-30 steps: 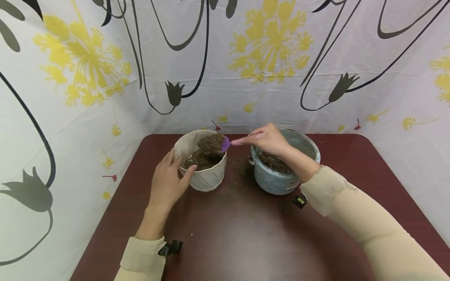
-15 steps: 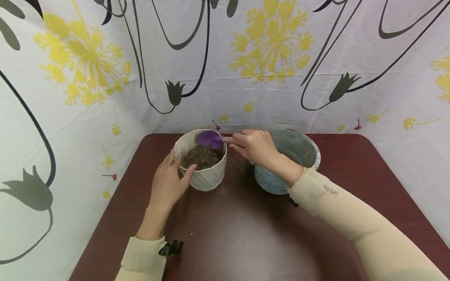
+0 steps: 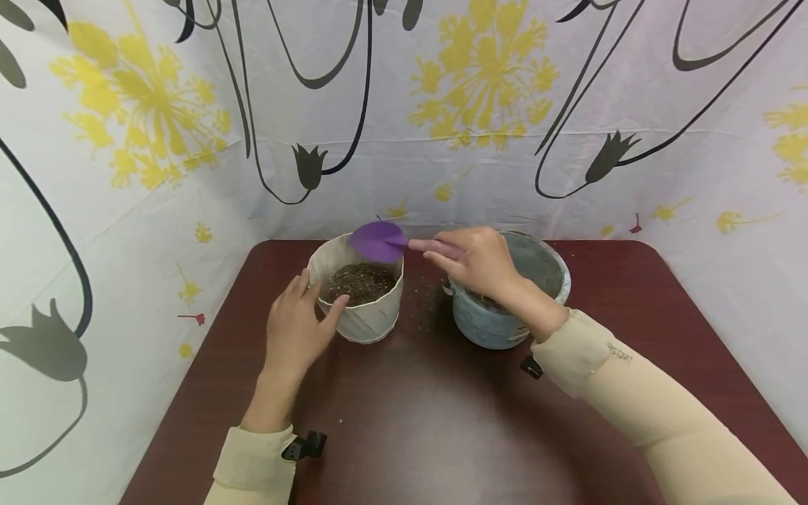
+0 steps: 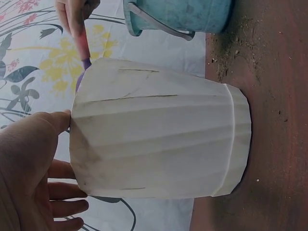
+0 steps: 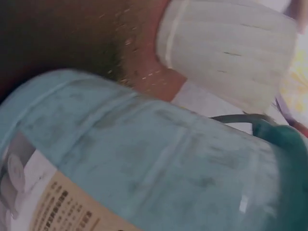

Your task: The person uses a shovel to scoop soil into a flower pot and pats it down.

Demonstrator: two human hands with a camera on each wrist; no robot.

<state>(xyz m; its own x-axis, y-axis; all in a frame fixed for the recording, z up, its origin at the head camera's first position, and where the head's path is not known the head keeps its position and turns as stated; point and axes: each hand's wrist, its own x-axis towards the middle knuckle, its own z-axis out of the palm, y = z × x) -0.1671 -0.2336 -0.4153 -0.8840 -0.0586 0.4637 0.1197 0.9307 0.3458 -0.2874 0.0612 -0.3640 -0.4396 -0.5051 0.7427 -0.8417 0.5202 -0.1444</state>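
A purple trowel with a pinkish handle is gripped by my right hand. Its bare blade hangs over the back of the white pot, which has dark soil inside. My left hand rests at the pot's left rim, thumb and fingers spread and fairly straight; the left wrist view shows its thumb right at the edge. To the right stands a blue bucket, partly covered by my right hand and forearm, with a little soil showing within. The right wrist view is filled mostly by this bucket's labelled side.
Both containers stand on a dark red table. Spilled soil is scattered between them. A white cloth printed with flowers hangs close behind the table and along its sides. The bucket's handle hangs on the side facing the pot.
The trowel was loaded with soil over the white pot, then tipped; its blade is now bare. My right hand went left, then back right and up slightly. My left hand stayed at the rim.
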